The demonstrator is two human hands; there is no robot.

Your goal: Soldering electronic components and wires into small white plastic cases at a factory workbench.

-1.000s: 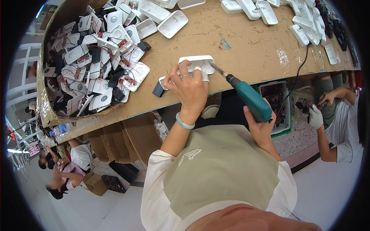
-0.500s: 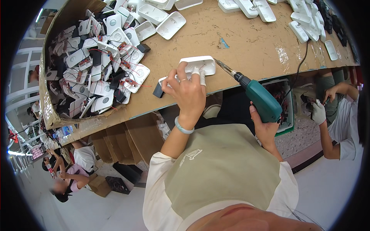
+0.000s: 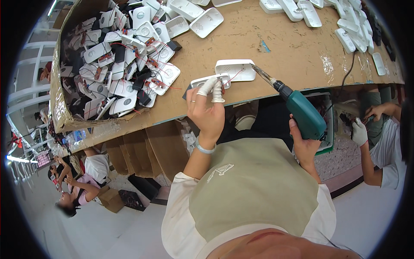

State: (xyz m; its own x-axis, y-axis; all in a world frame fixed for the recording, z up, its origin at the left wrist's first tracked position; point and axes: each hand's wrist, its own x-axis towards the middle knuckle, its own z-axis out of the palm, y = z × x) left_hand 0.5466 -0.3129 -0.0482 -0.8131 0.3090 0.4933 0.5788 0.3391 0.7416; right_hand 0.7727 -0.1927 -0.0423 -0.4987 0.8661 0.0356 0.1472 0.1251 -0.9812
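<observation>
My right hand [image 3: 305,149] grips a green pistol-shaped soldering iron [image 3: 305,113]. Its metal tip meets the right end of an open white plastic housing [image 3: 241,71] lying near the table's front edge. Beside that housing on the left is a smaller white plastic cover [image 3: 200,81], with a black block partly hidden behind my fingers. My left hand [image 3: 205,114] has white coverings on some fingertips, closed on this cover. A thin red wire [image 3: 234,78] runs from the cover into the housing.
A cardboard box [image 3: 58,99] at the left is heaped with white covers carrying wires and boards. Empty white housings [image 3: 207,22] lie at the back, more [image 3: 345,41] at back right. A black cord [image 3: 347,71] trails from the iron. Another person's gloved hand [image 3: 359,131] works at right.
My left hand has drawn back from inside the housing to the cover on its left, exposing the red wire. The whole view has shifted slightly; the iron's tip stays at the housing's right end.
</observation>
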